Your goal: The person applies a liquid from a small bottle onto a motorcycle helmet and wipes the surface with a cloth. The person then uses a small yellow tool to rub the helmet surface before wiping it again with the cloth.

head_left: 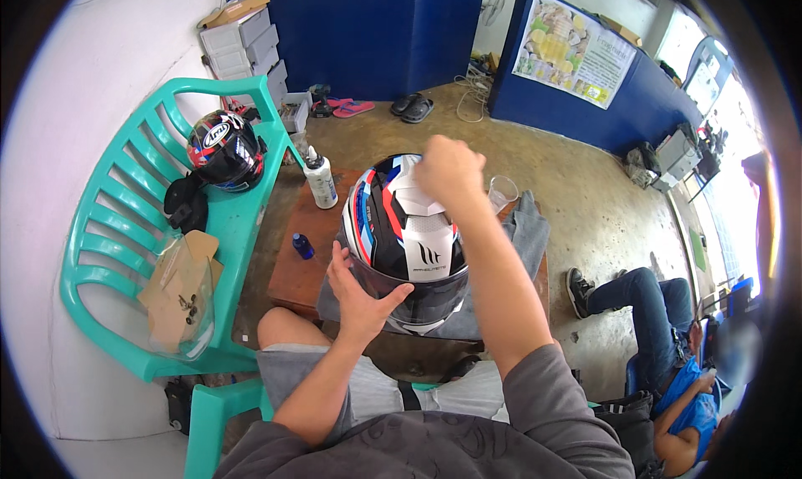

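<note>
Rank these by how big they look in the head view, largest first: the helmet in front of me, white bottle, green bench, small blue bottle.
1. Green bench
2. Helmet in front of you
3. White bottle
4. Small blue bottle

No two look alike in size.

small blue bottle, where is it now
In the head view, the small blue bottle is on the brown wooden table, left of the white-and-black helmet.
</note>
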Available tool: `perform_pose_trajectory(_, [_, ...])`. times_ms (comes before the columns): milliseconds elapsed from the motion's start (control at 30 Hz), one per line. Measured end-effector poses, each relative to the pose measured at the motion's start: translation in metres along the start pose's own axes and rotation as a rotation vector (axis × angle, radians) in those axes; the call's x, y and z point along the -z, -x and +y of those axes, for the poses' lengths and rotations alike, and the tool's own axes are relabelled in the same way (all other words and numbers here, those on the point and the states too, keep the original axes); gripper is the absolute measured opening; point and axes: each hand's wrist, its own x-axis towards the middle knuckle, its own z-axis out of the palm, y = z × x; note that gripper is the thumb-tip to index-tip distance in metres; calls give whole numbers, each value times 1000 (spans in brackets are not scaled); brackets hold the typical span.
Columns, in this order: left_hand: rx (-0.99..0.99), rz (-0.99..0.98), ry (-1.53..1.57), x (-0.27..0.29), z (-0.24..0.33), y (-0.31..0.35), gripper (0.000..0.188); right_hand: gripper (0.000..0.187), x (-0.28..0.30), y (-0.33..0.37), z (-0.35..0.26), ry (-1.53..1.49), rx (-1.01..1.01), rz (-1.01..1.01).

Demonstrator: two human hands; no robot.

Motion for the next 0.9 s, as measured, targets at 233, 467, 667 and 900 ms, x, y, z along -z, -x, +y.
perform_pose_trajectory(233, [-183,-16,-166,1,-15,-6,144,23,-41,57,-125,440,548,-177])
perform_pose_trajectory(467, [-23,-4,-23,1,-2,-2,146,16,-18,32,-73,195,422,-16])
perform_pose_trajectory(667, [22,-33,-4,4,6,-3,146,26,1,19,44,-286,-3,56])
perform_pose_trajectory(900, [-9,-31,25,2,-1,-3,145,38,-37,39,128,-699,-343,4])
